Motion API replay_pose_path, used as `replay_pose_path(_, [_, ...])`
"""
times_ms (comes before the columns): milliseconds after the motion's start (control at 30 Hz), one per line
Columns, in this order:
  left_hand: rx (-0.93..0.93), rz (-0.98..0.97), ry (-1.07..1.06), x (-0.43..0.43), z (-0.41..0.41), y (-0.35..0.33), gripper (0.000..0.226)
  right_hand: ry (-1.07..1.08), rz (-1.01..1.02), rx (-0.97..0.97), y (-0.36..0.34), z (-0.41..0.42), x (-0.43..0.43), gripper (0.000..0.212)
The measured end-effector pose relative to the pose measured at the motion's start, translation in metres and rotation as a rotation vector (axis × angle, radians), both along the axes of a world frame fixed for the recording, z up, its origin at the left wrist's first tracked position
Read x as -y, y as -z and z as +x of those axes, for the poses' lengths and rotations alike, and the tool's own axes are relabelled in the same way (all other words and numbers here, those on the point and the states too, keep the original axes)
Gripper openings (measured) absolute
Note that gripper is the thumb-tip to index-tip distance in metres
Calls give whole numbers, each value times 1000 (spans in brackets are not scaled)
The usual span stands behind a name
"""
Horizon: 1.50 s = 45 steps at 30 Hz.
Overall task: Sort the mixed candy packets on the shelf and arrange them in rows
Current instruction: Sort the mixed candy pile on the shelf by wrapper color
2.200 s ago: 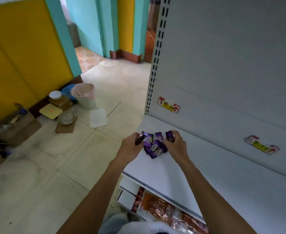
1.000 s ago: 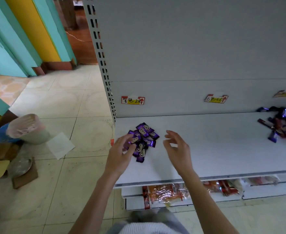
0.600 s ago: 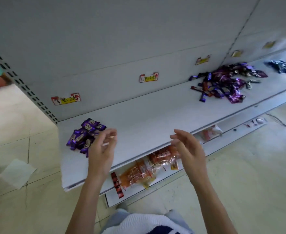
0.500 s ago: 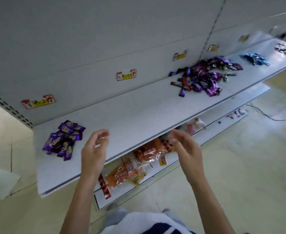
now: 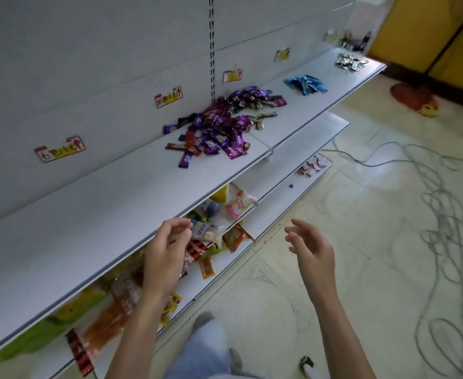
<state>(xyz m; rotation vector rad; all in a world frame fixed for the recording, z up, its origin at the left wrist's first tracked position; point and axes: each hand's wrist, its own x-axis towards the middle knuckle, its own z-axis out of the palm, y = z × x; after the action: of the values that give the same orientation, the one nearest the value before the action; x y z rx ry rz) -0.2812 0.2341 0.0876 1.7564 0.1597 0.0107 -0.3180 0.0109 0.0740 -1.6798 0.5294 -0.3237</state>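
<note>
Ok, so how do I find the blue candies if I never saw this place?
Start at the long white upper shelf and follow it away from you, past the big mixed purple pile. The next, smaller heap is the blue candies, before the silver pile at the far end. It is the only heap that is all bright blue.

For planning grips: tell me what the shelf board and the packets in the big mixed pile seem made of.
Shelf board: probably painted sheet metal, smooth matte white; its thin folded front edge and the slotted upright behind suggest so.
Mixed pile packets: thin glossy film, plastic or foil, mostly purple; crinkled shapes and bright glints show it.
</note>
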Motion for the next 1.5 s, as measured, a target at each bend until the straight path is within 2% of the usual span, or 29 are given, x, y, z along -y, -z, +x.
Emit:
replay_pose_path(233, [4, 33, 50, 70, 82, 9, 17, 32, 56, -17, 16, 71, 60, 23])
replay_pose_path(600, [27, -9, -84, 164, 243, -3, 17, -97, 45, -9, -4, 249, 153, 21])
replay_pose_path(867, [14, 20, -349, 183, 293, 11, 12, -367, 24, -14, -3, 359, 177, 23])
replay_pose_path(1000, [-133, 156, -505, 205, 299, 42, 12, -586, -40, -50, 9, 408, 188, 23])
replay_pose_path(1100, [-261, 307, -499, 224, 297, 67, 27, -714, -106, -85, 21, 439, 193, 24])
replay_pose_path(1200, [-268, 438, -478, 236, 297, 86, 38, -851, -206, -108, 35, 462, 185, 27])
replay_pose_path(1333, [-212, 478, -558, 240, 304, 96, 31, -1025, -396, -11, 54, 476, 162, 30])
replay_pose_path(1500, [-210, 507, -535, 242, 319, 94, 24, -1128, -533, 2, 75, 491, 140, 50])
